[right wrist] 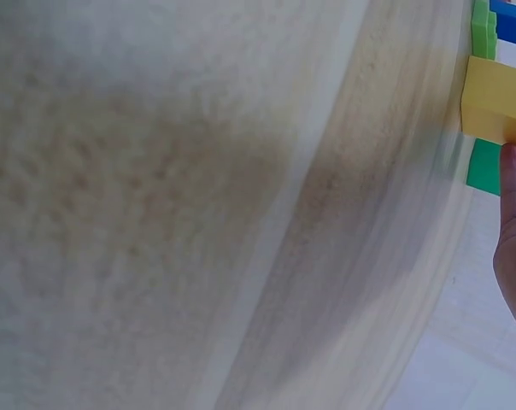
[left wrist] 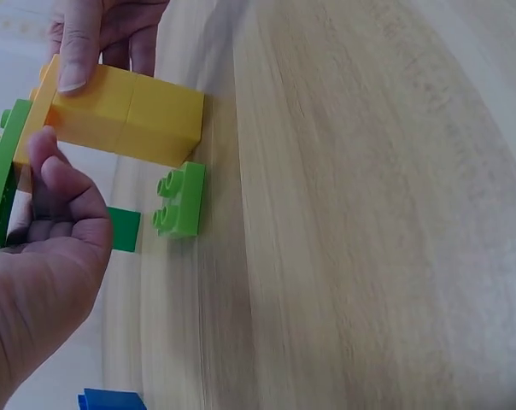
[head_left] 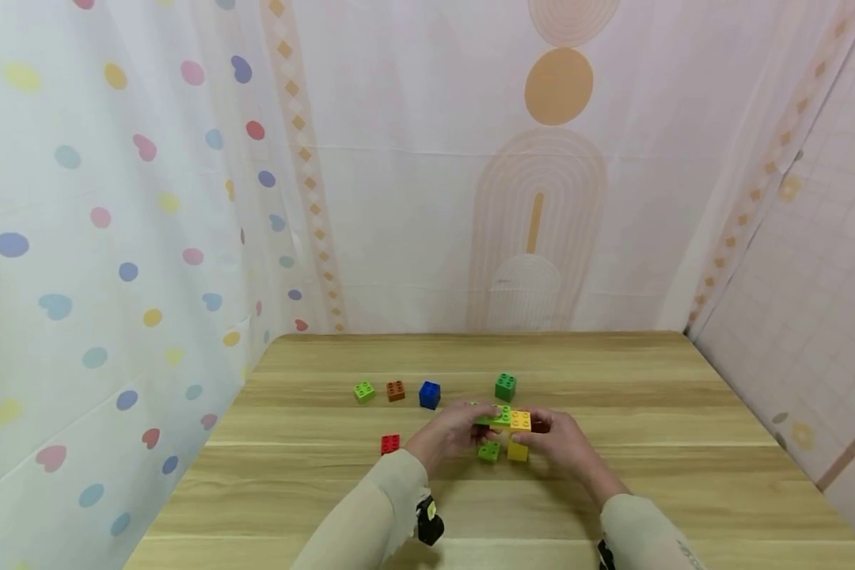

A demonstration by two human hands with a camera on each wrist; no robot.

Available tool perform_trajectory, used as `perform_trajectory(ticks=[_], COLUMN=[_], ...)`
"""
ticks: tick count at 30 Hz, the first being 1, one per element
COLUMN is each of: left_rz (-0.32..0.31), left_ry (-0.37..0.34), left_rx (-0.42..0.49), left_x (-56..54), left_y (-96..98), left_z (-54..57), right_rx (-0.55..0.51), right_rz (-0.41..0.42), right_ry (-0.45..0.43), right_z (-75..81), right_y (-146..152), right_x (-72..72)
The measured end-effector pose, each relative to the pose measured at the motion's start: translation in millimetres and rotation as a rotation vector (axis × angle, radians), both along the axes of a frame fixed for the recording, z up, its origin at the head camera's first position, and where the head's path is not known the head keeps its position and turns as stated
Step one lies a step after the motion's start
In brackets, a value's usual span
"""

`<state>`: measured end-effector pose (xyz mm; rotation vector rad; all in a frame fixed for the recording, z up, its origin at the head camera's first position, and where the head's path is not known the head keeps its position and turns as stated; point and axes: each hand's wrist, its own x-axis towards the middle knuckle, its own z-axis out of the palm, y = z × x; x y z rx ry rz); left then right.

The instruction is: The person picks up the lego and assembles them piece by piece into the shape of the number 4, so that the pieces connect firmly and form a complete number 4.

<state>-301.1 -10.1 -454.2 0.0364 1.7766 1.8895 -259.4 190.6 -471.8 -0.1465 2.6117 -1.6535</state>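
A stack of yellow bricks [left wrist: 130, 115] stands on the table, topped by a flatter orange-yellow brick [head_left: 520, 418]. A long light green brick [head_left: 500, 415] sticks out to the left at the top, against the orange-yellow one. My left hand [head_left: 452, 431] grips this green brick with curled fingers; its fingertips touch the orange-yellow brick in the left wrist view. On the other side, my right hand [head_left: 559, 438] holds the yellow stack between thumb and fingers. Beneath the overhang, a small light green brick [left wrist: 185, 201] lies beside the foot of the stack.
Behind the hands are a dark green brick [head_left: 505, 386], a blue brick [head_left: 430, 394], a brown brick [head_left: 395, 390] and another light green brick [head_left: 364, 392]. A red brick [head_left: 390, 443] lies left of my left wrist. Patterned curtains [head_left: 413, 237] hang behind the wooden table [head_left: 313, 507].
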Motion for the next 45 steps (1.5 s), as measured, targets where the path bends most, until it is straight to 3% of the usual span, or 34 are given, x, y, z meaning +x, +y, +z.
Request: perform_trajectory(ticks=[6, 15, 20, 28, 37, 45], left_rz=[-0.028, 0.061, 0.073, 0.122, 0.202, 0.184], left_ry=[-0.002, 0.032, 0.058, 0.105, 0.141, 0.213], left_rx=[0.015, 0.044, 0.041, -0.011, -0.083, -0.131], left_x=[0.4, -6.3, -12.5, -17.3, -23.4, -22.9], left_y=[-5.0, -20.5, -35.3, -59.2, -95.3, -137.2], left_z=[1.3, 6.8, 9.9, 16.3, 22.9, 14.9], right_rx=[-0.015, -0.021, -0.015, -0.01, -0.018, -0.021], right_rz=[-0.008, -0.02, -0.022, -0.02, -0.02, -0.02], right_ry=[0.003, -0.017, -0.021, -0.026, -0.023, -0.024], right_z=[0.3, 0.8, 0.2, -0.8, 1.7, -0.7], right_y=[0, 1, 1, 2, 3, 2], right_x=[0.5, -0.6, -2.1, -1.0, 0.1, 0.2])
